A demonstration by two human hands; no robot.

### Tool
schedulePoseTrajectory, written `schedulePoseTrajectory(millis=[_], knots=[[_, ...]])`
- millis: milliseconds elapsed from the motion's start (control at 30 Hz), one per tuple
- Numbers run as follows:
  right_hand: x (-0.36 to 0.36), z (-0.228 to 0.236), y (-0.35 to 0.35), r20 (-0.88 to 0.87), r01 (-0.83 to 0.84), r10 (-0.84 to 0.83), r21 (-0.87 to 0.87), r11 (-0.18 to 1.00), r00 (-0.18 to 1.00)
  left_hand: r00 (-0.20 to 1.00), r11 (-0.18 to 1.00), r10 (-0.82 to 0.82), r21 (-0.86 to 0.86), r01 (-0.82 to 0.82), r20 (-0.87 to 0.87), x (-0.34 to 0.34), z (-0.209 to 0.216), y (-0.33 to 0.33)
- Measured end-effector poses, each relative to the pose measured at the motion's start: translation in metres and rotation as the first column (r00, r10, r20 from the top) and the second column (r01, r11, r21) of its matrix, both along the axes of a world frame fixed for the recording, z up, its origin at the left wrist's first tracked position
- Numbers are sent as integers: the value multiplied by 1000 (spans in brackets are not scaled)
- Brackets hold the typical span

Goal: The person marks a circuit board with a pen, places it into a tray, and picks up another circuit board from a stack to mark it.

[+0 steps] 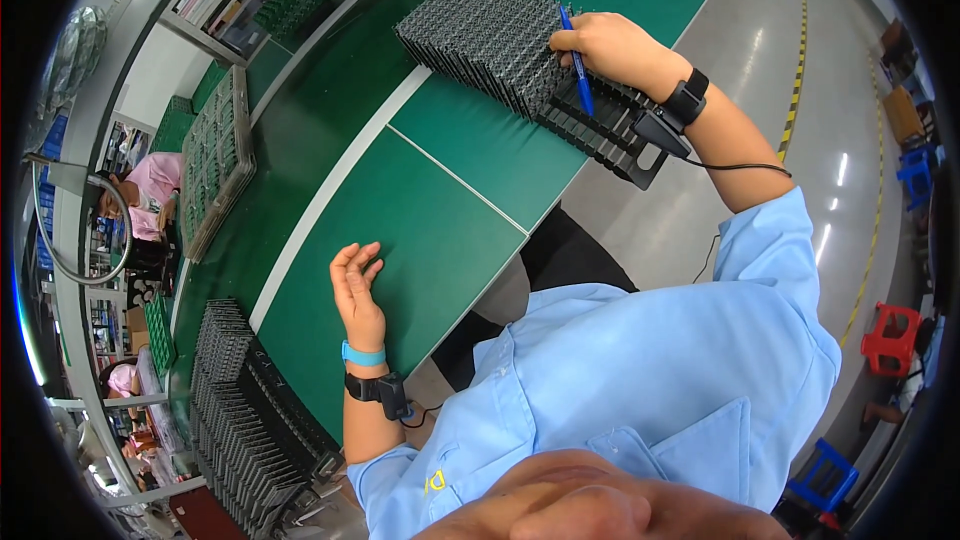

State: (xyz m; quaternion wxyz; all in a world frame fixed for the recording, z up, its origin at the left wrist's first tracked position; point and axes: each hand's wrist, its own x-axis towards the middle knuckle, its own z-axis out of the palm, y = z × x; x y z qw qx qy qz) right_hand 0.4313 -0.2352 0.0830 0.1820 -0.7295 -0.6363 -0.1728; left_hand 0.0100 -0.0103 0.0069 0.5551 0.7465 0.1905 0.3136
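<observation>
My right hand (618,45) is closed around a blue pen (580,80), at the right end of a dense row of thin dark grey pieces (485,40). Their exact kind is hard to make out. These pieces stand on edge in a long black slotted rack (608,152), whose bare end with a handle juts past the table edge below my wrist. Over the green table (430,175), my left hand (358,295) hovers with its fingers loosely bent and apart, holding nothing. Both wrists wear black straps with small devices; a blue band also circles the left one.
A second black rack (270,390) filled with similar pieces stands at the lower left. Beyond a white strip lie stacked trays (222,165), with people in pink at work there. A metal ring on an arm (122,230) hangs at the left. Red (890,338) and blue stools stand right.
</observation>
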Motion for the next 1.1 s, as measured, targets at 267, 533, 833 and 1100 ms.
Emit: schedulePoseTrajectory(millis=[267, 533, 833, 1100], knots=[[-2, -6, -8, 92, 32, -47, 153, 988, 995, 1000, 1000, 9, 2, -9, 3, 4, 2, 0], [-29, 12, -9, 71, 62, -83, 259, 964, 994, 999, 999, 47, 27, -47, -4, 1, 0, 8], [-188, -43, 33, -402, -342, 470, 350, 872, 786, 979, 981, 180, 62, -186, 91, 3, 3, 8], [-210, -104, 73, -830, -278, 394, 301, 912, 396, 947, 898, 317, 333, -287, -39, -65, 92, -14]])
